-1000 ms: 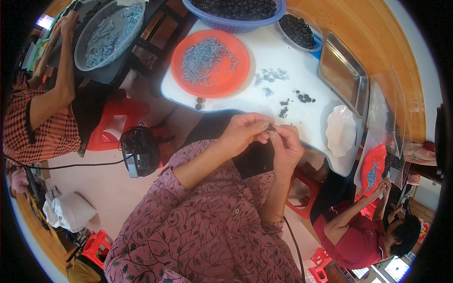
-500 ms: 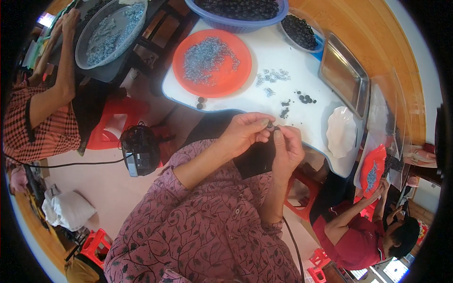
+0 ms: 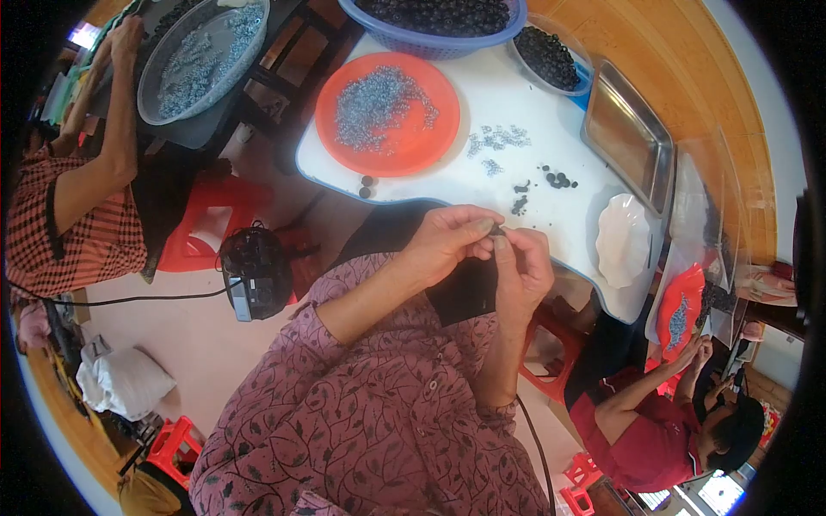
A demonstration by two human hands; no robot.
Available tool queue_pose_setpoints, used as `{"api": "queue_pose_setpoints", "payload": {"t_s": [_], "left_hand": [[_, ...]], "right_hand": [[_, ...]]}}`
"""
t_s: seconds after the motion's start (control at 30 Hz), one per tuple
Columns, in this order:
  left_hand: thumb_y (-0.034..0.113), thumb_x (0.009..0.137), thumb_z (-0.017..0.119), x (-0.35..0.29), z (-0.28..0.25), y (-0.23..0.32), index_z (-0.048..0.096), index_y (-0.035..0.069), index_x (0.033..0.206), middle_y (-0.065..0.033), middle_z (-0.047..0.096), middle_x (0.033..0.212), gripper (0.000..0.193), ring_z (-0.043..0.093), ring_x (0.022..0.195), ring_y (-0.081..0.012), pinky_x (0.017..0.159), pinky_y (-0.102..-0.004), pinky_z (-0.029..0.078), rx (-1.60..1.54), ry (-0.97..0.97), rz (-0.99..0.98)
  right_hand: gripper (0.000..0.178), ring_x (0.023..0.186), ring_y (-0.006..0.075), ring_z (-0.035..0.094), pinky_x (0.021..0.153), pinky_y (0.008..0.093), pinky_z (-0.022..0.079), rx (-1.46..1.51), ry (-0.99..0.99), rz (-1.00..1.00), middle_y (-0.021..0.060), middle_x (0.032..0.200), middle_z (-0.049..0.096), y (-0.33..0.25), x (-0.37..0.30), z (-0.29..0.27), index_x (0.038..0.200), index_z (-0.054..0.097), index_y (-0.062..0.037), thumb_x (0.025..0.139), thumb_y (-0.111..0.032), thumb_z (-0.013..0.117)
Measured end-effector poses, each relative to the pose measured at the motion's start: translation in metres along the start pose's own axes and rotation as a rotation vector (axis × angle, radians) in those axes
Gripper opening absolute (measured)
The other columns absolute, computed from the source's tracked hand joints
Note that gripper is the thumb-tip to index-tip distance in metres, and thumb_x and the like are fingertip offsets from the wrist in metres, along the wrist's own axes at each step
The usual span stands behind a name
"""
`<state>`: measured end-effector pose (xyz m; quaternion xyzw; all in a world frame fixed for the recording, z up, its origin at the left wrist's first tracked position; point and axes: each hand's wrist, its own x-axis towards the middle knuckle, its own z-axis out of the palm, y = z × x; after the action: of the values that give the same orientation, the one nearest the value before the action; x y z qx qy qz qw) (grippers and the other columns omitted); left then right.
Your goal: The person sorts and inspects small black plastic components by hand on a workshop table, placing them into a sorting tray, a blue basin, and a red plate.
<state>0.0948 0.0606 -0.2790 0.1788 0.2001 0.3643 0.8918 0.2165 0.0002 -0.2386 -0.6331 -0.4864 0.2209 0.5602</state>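
My left hand (image 3: pixel 452 240) pinches a small dark round piece (image 3: pixel 496 230) between thumb and fingertips, just off the table's near edge. Thumb and forefinger of my right hand (image 3: pixel 523 265) close on the same spot, and the fingertips of both hands nearly touch. Whether the right fingers hold a second part is hidden. Beyond my hands, on the white table (image 3: pixel 551 232), lie several small black pieces (image 3: pixel 561 180) and black crumbs (image 3: pixel 519 205). A loose patch of small clear-grey parts (image 3: pixel 499 138) is farther back. An orange-red plate (image 3: pixel 434 146) holds a heap of similar parts.
A blue basket (image 3: pixel 430 43) and a clear tub (image 3: pixel 589 82), both with black pieces, stand at the back. At right are a metal tray (image 3: pixel 654 185) and a white scalloped dish (image 3: pixel 623 241). People work at left (image 3: pixel 82 206) and right (image 3: pixel 645 426).
My fingertips have drawn closer together around the small dark piece, which now shows less. The co-worker at the right has shifted their hands slightly.
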Motion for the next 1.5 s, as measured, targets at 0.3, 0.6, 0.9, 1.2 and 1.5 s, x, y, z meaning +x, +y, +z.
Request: {"api": "queue_pose_setpoints", "payload": {"t_s": [0.3,0.6,0.9,1.2,1.5], "left_hand": [[0.010,0.096,0.057,0.000,0.000,-0.003,0.063,-0.002,0.114,-0.0061,0.066,0.097,0.023,0.063,0.081,-0.0109,0.074,-0.0250,0.055,0.100,0.033,0.029],[0.010,0.096,0.057,0.001,-0.002,-0.004,0.063,-0.001,0.113,-0.0057,0.066,0.097,0.022,0.063,0.081,-0.0105,0.073,-0.0244,0.054,0.038,0.022,0.020],[0.009,0.096,0.057,0.000,-0.001,-0.005,0.062,-0.002,0.114,-0.0057,0.066,0.096,0.022,0.062,0.080,-0.0102,0.074,-0.0244,0.053,0.128,0.038,0.050],[0.008,0.096,0.057,-0.001,0.000,-0.001,0.062,-0.001,0.114,-0.0052,0.065,0.094,0.021,0.061,0.077,-0.0102,0.072,-0.0241,0.053,0.173,0.008,0.067],[0.010,0.095,0.058,0.000,-0.003,-0.005,0.062,-0.001,0.113,-0.0053,0.065,0.093,0.021,0.061,0.074,-0.0106,0.069,-0.0248,0.052,0.020,-0.026,0.007]], "right_hand": [[0.013,0.071,0.0098,0.060,0.063,0.0222,0.050,-0.174,0.026,-0.089,0.0083,0.091,0.059,-0.005,0.001,0.003,0.093,0.066,0.0019,0.081,0.004,0.070],[0.012,0.070,0.0107,0.061,0.062,0.0229,0.051,-0.170,0.066,-0.105,0.0086,0.090,0.059,-0.002,0.001,0.004,0.092,0.066,0.0019,0.081,0.003,0.069],[0.010,0.070,0.0104,0.063,0.061,0.0225,0.053,-0.167,0.028,-0.070,0.0095,0.091,0.058,-0.009,0.001,0.006,0.092,0.065,0.0033,0.082,0.004,0.068],[0.013,0.072,0.0095,0.060,0.064,0.0221,0.049,-0.097,0.006,-0.026,0.0078,0.092,0.058,-0.009,0.000,0.005,0.095,0.066,0.0034,0.083,0.004,0.069],[0.011,0.083,0.0101,0.057,0.074,0.0218,0.046,0.069,0.032,0.027,0.0062,0.095,0.058,-0.001,-0.003,0.005,0.096,0.065,0.0025,0.085,0.004,0.066]]}}
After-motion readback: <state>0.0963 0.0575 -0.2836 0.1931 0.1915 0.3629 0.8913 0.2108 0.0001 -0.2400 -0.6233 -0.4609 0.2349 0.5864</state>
